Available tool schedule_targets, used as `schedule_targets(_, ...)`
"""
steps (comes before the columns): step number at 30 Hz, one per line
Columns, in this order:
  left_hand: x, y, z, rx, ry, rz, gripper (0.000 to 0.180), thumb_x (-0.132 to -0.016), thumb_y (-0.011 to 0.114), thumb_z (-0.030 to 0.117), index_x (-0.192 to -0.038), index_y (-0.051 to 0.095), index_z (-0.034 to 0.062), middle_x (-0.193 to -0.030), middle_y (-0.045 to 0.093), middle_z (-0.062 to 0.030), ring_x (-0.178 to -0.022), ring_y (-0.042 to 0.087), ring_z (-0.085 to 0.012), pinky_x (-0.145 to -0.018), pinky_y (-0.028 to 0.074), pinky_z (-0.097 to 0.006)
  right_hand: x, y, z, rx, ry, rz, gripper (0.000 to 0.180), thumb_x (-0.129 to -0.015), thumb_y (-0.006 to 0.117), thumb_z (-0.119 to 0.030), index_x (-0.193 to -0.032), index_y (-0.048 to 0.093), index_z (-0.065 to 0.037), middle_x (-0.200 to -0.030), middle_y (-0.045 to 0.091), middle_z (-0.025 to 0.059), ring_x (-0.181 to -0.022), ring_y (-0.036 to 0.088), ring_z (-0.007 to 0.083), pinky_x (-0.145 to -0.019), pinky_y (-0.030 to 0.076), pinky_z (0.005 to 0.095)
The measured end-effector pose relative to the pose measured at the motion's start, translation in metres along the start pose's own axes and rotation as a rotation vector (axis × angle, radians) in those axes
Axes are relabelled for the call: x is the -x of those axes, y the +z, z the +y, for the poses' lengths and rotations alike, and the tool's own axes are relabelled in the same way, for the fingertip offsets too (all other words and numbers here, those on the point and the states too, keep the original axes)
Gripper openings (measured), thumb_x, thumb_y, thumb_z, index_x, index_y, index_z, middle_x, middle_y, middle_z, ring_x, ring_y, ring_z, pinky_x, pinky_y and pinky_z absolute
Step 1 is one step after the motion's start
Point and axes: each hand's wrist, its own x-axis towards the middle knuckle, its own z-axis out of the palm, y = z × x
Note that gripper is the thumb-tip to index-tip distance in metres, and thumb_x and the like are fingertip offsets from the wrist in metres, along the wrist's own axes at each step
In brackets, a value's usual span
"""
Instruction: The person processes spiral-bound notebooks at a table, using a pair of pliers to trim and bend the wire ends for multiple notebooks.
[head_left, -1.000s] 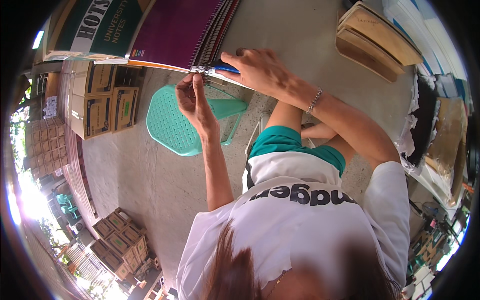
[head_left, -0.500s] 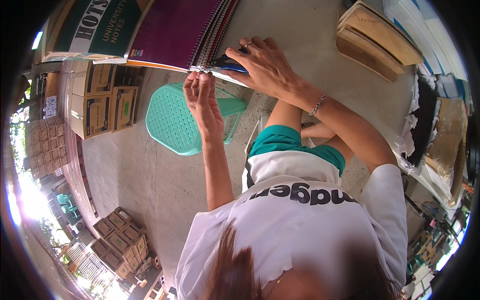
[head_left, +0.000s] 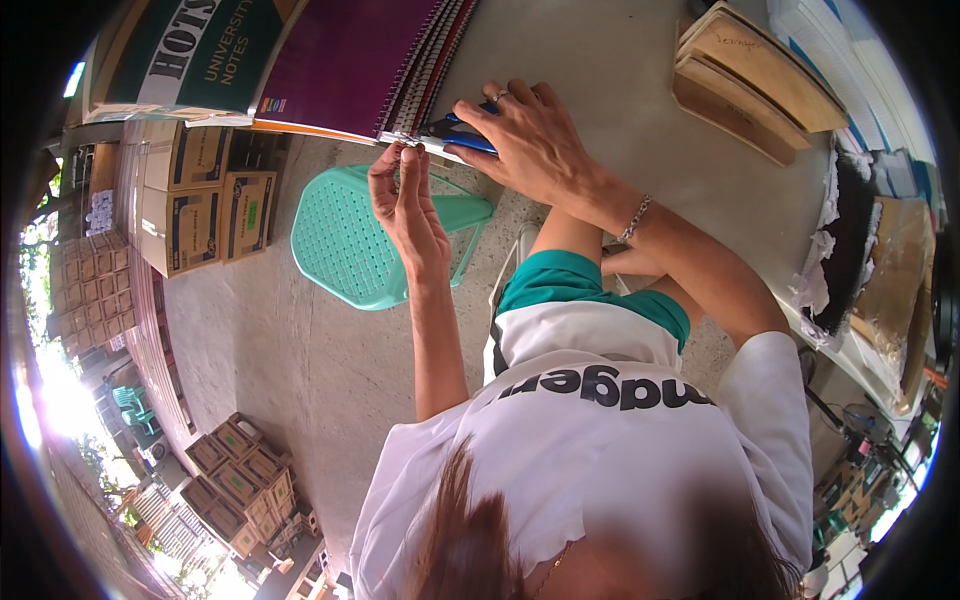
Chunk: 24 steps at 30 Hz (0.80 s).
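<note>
A stack of spiral notebooks with a purple cover (head_left: 345, 60) lies at the table's near edge. Coiled wire bindings (head_left: 412, 80) run along its right side. My left hand (head_left: 408, 205) is below the stack's near corner, thumb and fingertips pinched on the end of a wire coil there. My right hand (head_left: 540, 145) is wrapped around blue-handled pliers (head_left: 468, 136), their dark jaws pointing left at that same corner. My right fingers partly cover the handles. How the jaws meet the wire is too small to tell.
Left of the notebooks sits a green and white printed box (head_left: 215, 60). Brown boards (head_left: 755, 75) stand on the grey table (head_left: 640, 100) at the right. Below the table edge is a mint-green plastic stool (head_left: 350, 235). Cartons (head_left: 195, 220) are stacked at the left.
My right hand has shifted slightly, its fingers loosening a little so more of the blue handles shows. My left hand stays pinched at the notebook corner.
</note>
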Motion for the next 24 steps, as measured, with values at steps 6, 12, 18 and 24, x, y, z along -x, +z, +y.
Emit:
schedule_targets(6,0.000,0.000,-0.001,0.007,0.003,0.007,0.022,-0.089,0.069,0.011,-0.108,0.058,0.0042,-0.107,0.063,-0.0082,-0.103,0.063,-0.0158,-0.101,0.050,-0.030,-0.004,0.000,0.001,-0.003,-0.009,-0.033,0.041,-0.085,0.068,-0.045,-0.110,0.065,-0.014,-0.100,0.065,0.0119,-0.087,0.061,0.0220,-0.074,0.045,0.0372)
schedule_targets(12,0.001,0.002,0.000,0.020,-0.007,0.028,0.021,-0.088,0.069,0.010,-0.106,0.059,0.0046,-0.106,0.063,-0.0085,-0.102,0.063,-0.0160,-0.100,0.051,-0.030,-0.007,0.004,-0.001,-0.003,-0.031,-0.038,0.040,-0.085,0.067,-0.046,-0.110,0.065,-0.015,-0.097,0.067,0.0117,-0.086,0.062,0.0220,-0.073,0.045,0.0365)
schedule_targets(18,0.001,0.003,0.000,0.033,-0.001,0.031,0.018,-0.089,0.068,0.008,-0.104,0.060,0.0035,-0.109,0.061,-0.0089,-0.104,0.062,-0.0166,-0.102,0.050,-0.031,-0.010,0.008,0.003,-0.057,-0.056,-0.047,0.038,-0.087,0.065,-0.044,-0.109,0.064,-0.013,-0.086,0.068,0.0107,-0.078,0.067,0.0242,-0.069,0.052,0.0385)
schedule_targets(24,0.001,0.002,-0.001,0.026,0.014,0.038,0.017,-0.092,0.065,0.012,-0.105,0.058,0.0036,-0.107,0.062,-0.0085,-0.101,0.062,-0.0168,-0.102,0.049,-0.033,-0.014,0.001,0.001,-0.078,-0.006,-0.224,0.035,-0.088,0.064,-0.042,-0.106,0.063,-0.012,-0.068,0.064,0.0066,-0.062,0.068,0.0233,-0.057,0.055,0.0365)
